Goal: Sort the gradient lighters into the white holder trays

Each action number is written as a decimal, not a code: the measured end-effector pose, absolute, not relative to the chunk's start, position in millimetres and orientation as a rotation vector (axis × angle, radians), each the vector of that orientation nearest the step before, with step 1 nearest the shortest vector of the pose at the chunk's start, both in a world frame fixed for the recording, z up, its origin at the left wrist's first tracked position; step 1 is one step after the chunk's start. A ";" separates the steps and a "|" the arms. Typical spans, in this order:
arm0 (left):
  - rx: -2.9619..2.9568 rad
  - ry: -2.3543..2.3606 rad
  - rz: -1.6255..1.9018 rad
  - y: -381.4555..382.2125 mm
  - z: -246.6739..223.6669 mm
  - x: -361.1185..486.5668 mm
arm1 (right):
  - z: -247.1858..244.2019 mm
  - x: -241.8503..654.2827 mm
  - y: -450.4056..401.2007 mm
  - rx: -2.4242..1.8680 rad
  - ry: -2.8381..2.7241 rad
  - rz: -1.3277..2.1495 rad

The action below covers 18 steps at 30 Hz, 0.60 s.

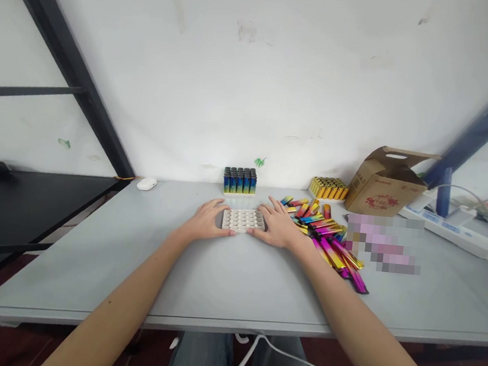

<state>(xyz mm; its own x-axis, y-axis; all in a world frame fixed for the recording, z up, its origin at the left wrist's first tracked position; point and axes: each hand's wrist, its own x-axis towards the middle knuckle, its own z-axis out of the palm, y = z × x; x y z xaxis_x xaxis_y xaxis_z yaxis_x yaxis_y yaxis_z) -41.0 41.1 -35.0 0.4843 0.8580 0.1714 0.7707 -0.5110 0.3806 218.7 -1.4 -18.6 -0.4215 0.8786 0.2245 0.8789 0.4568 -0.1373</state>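
A white tray with rows of round holes lies flat on the grey table, and no lighters or tubes show in its holes. My left hand grips its left end, thumb at the near edge and fingers at the far side. At the right end my right hand holds it the same way, its index finger raised. Behind the tray, a block of upright blue-green cylinders with black tops stands in a white holder. Loose shiny cylinders in pink, gold, red and blue are heaped right of my right hand.
Yellow cylinders stand in another holder at the back right, beside an open cardboard box. A power strip with cables lies at far right. A small white case sits back left. The wall bounds the table behind.
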 end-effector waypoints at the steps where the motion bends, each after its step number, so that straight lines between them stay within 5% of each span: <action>1: 2.486 1.389 0.497 41.3 -35.9 -41.2 | -18.6 217.6 -2.1 -1.517 -2.452 0.002; 18: 2.515 1.363 0.504 40.8 -40.4 -42.6 | -24.4 215.2 0.9 -1.610 -2.364 -0.014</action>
<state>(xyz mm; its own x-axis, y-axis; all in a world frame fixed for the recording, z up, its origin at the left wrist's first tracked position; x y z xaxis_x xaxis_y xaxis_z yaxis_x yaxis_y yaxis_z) -42.6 40.8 -40.4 0.5068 0.8418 0.1859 0.7604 -0.5381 0.3637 215.2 0.9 -24.4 -0.3394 0.9107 0.2355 0.9135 0.3788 -0.1483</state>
